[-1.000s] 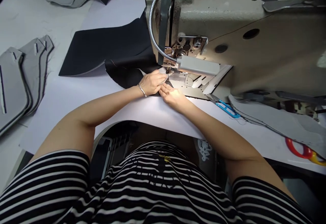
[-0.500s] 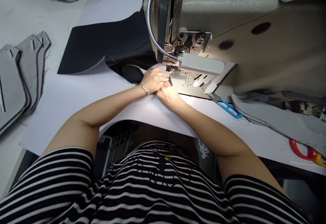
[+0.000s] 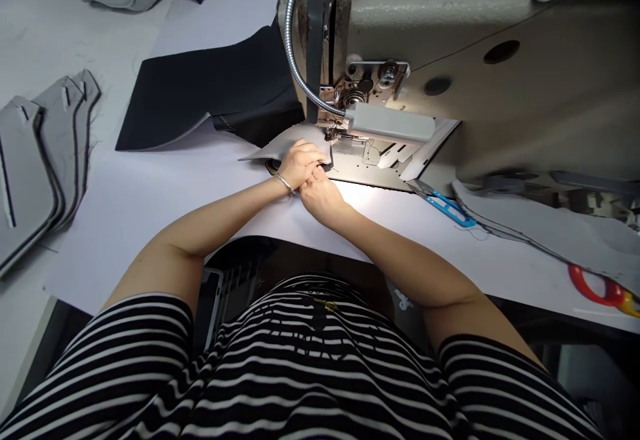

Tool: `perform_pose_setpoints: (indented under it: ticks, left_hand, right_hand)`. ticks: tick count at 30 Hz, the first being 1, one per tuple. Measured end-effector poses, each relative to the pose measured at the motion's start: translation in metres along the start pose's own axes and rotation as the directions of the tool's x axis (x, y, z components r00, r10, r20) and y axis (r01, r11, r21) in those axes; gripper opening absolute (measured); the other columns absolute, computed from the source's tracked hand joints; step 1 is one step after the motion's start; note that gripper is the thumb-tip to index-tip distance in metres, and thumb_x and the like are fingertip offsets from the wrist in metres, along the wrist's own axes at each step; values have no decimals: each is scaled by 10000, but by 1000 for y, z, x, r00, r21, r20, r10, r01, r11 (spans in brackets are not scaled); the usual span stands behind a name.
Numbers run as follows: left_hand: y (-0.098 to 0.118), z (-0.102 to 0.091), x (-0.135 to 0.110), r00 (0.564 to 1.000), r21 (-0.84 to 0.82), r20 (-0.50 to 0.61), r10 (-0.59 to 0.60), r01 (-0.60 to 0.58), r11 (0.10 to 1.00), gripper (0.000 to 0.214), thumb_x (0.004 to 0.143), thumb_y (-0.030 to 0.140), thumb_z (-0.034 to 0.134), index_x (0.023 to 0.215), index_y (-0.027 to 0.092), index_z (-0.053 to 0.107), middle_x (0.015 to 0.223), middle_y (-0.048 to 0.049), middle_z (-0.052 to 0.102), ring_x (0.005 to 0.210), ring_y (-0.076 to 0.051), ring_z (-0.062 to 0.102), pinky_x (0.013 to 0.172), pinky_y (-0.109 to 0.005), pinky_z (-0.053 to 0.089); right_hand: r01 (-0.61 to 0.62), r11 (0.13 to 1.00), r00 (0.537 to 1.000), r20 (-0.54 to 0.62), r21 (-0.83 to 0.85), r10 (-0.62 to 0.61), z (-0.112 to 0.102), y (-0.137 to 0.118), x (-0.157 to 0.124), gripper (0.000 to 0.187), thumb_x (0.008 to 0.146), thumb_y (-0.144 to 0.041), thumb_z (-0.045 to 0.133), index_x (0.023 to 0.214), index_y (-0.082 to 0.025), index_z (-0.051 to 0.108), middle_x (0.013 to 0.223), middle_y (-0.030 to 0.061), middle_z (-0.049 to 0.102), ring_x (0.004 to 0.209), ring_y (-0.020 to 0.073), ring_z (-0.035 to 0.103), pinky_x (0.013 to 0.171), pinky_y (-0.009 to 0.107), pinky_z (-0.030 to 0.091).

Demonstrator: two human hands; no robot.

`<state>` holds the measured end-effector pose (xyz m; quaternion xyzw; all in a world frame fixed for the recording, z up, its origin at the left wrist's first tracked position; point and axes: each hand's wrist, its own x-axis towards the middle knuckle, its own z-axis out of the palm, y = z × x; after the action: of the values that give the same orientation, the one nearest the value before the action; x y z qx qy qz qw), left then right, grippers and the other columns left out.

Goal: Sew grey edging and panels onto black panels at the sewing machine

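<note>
A grey padded fabric piece [image 3: 287,141] with a dark underside lies by the sewing machine's presser foot [image 3: 329,133], its right corner close to the needle. My left hand [image 3: 300,163], with a silver bracelet at the wrist, rests over the front part of this piece, fingers bent around its edge. Tucked against it, my right hand [image 3: 323,197] is closed at the same front edge, its fingertips partly hidden under the left fingers. Behind the grey piece a large black sheet of material [image 3: 210,93] spreads over the table, its front edge curling up.
The sewing machine [image 3: 400,33] and its lamp [image 3: 393,123] stand over the work. Blue thread snips [image 3: 450,209], another grey piece [image 3: 550,233] and red-handled scissors [image 3: 595,290] lie right. Stacked grey panels [image 3: 40,160] lie on the white table [image 3: 125,227] at left.
The grey piece has spread out flatter to the left, covering the black rounded part seen before. Both hands have shifted slightly left and toward me.
</note>
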<state>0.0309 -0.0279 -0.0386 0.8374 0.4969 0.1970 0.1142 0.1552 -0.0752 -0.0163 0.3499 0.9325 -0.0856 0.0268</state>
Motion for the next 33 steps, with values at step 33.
perform_pose_setpoints:
  ticks: [33]
  left_hand:
    - [-43, 0, 41, 998, -241, 23, 56, -48, 969, 235, 876, 285, 528, 722, 165, 659, 870, -57, 712, 901, -165, 617, 828, -326, 533]
  right_hand:
    - [-158, 970, 961, -196, 187, 194, 20, 17, 46, 498, 898, -155, 377, 1337, 66, 458, 1374, 261, 488, 1332, 297, 407, 1154, 495, 254]
